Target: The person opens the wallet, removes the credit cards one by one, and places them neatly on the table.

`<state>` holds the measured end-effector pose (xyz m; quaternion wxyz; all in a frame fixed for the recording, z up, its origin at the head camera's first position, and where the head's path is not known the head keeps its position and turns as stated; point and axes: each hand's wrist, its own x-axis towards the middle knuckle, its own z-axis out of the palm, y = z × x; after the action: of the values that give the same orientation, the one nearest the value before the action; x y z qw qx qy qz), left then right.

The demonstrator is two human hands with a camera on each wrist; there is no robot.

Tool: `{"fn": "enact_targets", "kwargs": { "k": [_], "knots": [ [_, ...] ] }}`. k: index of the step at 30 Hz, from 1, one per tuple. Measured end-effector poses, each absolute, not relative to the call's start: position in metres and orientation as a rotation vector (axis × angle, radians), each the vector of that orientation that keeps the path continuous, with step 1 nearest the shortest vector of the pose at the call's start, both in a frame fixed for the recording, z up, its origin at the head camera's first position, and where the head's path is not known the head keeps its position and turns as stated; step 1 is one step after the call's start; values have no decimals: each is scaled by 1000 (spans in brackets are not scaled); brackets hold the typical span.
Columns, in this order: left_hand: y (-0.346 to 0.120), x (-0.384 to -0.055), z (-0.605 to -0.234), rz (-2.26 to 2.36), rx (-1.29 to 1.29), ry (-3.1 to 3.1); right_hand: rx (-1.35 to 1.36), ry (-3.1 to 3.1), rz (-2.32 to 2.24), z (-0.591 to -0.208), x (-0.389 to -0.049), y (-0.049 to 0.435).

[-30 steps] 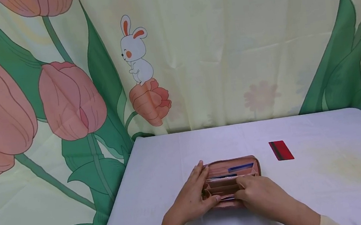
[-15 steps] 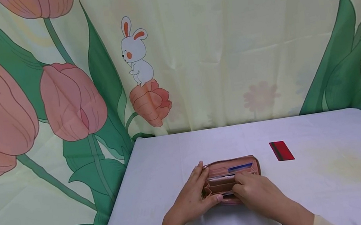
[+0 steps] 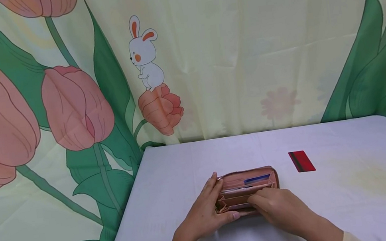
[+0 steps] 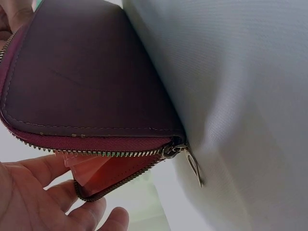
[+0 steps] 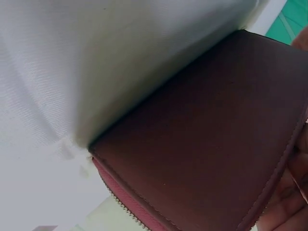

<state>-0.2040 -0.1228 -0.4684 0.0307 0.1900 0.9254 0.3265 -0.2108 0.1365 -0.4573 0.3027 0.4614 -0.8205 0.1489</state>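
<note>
An unzipped pink wallet (image 3: 240,200) stands spread on the table, showing its inner pockets and a blue strip on the far side. My left hand (image 3: 204,213) holds its left end, thumb at the near edge and fingers along the far flap. Below the zipper in the left wrist view are the left fingers (image 4: 62,195). My right hand (image 3: 279,208) reaches into the right side of the wallet with bent fingers; the wallet hides their tips. The right wrist view shows the wallet's dark outer cover (image 5: 207,130), with part of the hand (image 5: 288,202) behind its edge.
A red card (image 3: 302,161) with a dark stripe lies on the white-covered table (image 3: 351,205), beyond and right of the wallet. Behind the table hangs a curtain (image 3: 224,52) printed with tulips and a rabbit. A metal zipper pull (image 4: 194,168) dangles from the wallet.
My right hand has shifted slightly within the wallet, its fingers now lower at the near pockets. The near flap has come up a little. My left hand stays in place.
</note>
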Motion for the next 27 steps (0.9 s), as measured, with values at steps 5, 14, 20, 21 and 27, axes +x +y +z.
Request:
{"fn": "enact_targets", "kwargs": {
  "k": [5, 14, 20, 21, 27],
  "knots": [
    [-123, -204, -466, 1007, 575, 2839, 1247, -2153, 411, -452, -209, 136],
    [-124, -204, -466, 1026, 591, 2827, 1223, -2109, 582, -445, -211, 141],
    [-124, -205, -468, 1033, 596, 2828, 1164, -2092, 667, -441, -215, 152],
    [-124, -205, -468, 1031, 598, 2832, 1153, -2095, 679, -441, -215, 154],
    [-125, -204, -469, 1017, 618, 2847, 1087, -2109, 762, -433, -217, 165]
  ]
}}
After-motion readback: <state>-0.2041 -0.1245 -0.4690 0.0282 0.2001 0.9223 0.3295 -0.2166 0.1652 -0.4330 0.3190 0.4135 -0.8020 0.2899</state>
